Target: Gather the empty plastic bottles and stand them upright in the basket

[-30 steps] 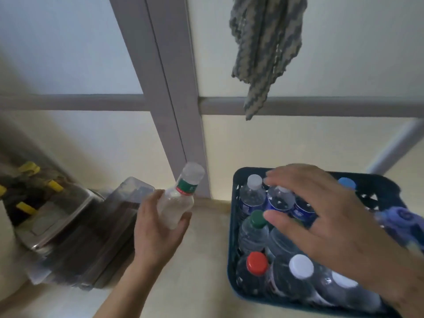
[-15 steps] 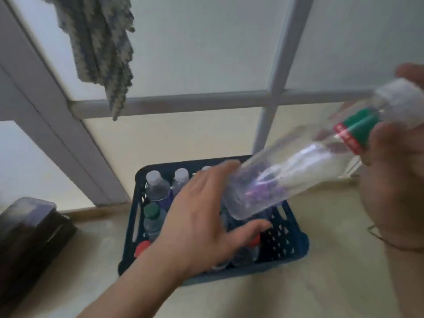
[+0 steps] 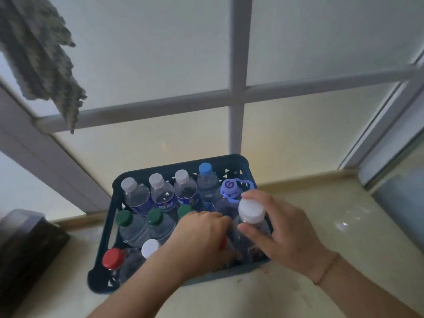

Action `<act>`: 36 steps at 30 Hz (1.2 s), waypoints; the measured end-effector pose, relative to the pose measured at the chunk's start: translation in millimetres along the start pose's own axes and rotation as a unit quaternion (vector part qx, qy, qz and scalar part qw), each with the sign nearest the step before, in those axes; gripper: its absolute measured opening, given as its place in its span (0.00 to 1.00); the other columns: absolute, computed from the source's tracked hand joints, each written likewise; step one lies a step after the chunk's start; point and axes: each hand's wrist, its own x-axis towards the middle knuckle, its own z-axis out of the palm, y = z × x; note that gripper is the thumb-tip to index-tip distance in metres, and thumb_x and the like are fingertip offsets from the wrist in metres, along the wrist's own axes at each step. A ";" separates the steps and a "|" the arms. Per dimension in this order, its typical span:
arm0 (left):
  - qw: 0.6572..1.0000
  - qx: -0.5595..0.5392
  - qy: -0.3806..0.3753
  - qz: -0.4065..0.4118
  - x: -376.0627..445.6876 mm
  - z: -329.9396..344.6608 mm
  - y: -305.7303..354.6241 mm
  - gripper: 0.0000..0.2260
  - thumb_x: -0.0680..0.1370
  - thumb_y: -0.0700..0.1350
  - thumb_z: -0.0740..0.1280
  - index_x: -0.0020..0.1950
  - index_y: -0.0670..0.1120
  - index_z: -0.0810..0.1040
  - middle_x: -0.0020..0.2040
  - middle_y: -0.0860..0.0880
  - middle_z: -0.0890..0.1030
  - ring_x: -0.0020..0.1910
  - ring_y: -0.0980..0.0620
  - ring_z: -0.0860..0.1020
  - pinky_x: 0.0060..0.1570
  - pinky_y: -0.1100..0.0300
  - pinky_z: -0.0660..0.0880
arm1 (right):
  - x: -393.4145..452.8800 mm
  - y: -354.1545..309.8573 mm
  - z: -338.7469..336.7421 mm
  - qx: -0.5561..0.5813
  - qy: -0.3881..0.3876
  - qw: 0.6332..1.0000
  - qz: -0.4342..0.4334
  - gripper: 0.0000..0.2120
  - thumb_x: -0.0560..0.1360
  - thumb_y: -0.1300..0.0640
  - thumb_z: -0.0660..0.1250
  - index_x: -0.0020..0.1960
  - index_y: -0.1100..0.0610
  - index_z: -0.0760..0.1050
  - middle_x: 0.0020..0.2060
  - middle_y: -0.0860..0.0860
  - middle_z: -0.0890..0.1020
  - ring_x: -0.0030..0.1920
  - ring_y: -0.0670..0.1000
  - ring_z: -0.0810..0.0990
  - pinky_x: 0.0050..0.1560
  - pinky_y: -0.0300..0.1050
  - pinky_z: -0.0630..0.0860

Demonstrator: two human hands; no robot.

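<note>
A dark blue basket (image 3: 183,165) stands on the pale floor, packed with several upright clear plastic bottles with white, green, red and blue caps. My right hand (image 3: 282,232) grips a clear bottle with a white cap (image 3: 250,211) by its neck, upright at the basket's right side. My left hand (image 3: 199,239) reaches into the basket beside it, fingers curled down among the bottles and touching that bottle's left side. A bottle with a purple lid (image 3: 230,188) stands just behind it. What lies under my left hand is hidden.
A window frame (image 3: 237,92) with frosted panes rises right behind the basket. A grey-green cloth (image 3: 43,63) hangs at the upper left. A dark box (image 3: 25,246) sits on the floor at the left. Bare floor (image 3: 344,214) lies to the right.
The clear bottle passed from my left hand to my right, was tilted above the basket, and now stands upright in it. The view swung down over the basket.
</note>
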 end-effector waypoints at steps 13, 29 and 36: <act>0.996 -0.061 -0.018 -0.068 20.1 19.4 19.3 0.18 0.70 0.58 0.67 0.56 0.52 0.75 0.49 0.51 0.82 0.48 0.46 0.80 0.42 0.57 0.72 | -8.6 23.5 16.1 -0.018 -0.199 0.978 0.064 0.14 0.71 0.43 0.66 0.52 0.42 0.66 0.42 0.38 0.78 0.43 0.35 0.69 0.52 0.35 0.62; 0.999 0.014 -0.005 -0.029 26.5 27.4 17.6 0.10 0.75 0.53 0.63 0.44 0.48 0.78 0.44 0.48 0.80 0.43 0.45 0.78 0.40 0.57 0.67 | -3.5 29.9 11.4 -0.027 -0.231 0.972 -0.002 0.12 0.71 0.45 0.59 0.52 0.46 0.75 0.49 0.43 0.74 0.51 0.47 0.74 0.54 0.39 0.71; 0.996 -0.059 0.061 0.021 -1.1 15.5 8.9 0.14 0.73 0.56 0.63 0.55 0.53 0.80 0.50 0.53 0.81 0.51 0.48 0.77 0.52 0.51 0.75 | -4.6 28.9 0.5 -0.004 -0.160 0.987 -0.014 0.17 0.73 0.34 0.61 0.55 0.43 0.74 0.52 0.36 0.75 0.52 0.41 0.77 0.55 0.39 0.73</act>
